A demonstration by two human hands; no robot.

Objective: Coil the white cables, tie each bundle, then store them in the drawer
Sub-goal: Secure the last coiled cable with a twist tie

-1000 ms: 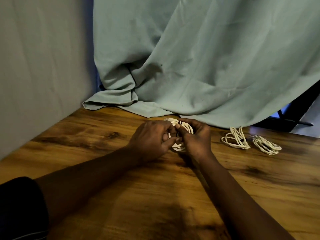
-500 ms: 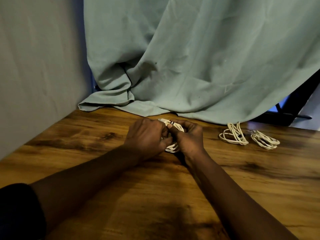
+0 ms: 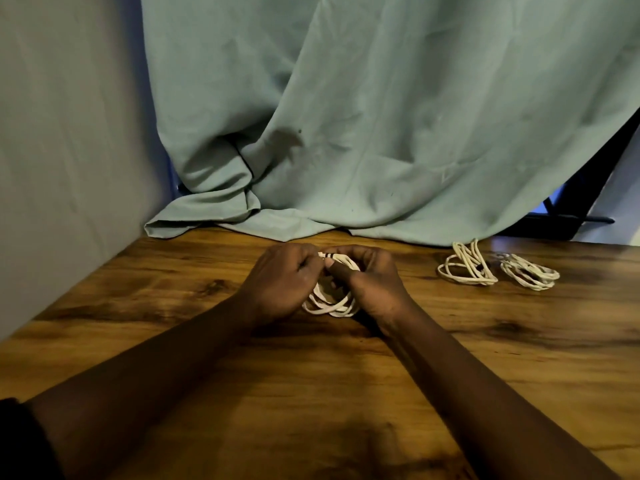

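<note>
Both left hand (image 3: pixel 280 282) and right hand (image 3: pixel 374 285) pinch the thin white cable coil (image 3: pixel 330 309) at twelve o'clock. It seems light and floppy; hold every loop together.

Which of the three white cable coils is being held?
The left coil, gripped by the left hand and right hand; the middle coil and far-right coil lie untouched.

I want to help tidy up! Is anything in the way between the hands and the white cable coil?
Nothing visible. The left hand and right hand both grip the coiled white cable over the brown wooden table. No drawer shows, so that path cannot be judged.
</note>
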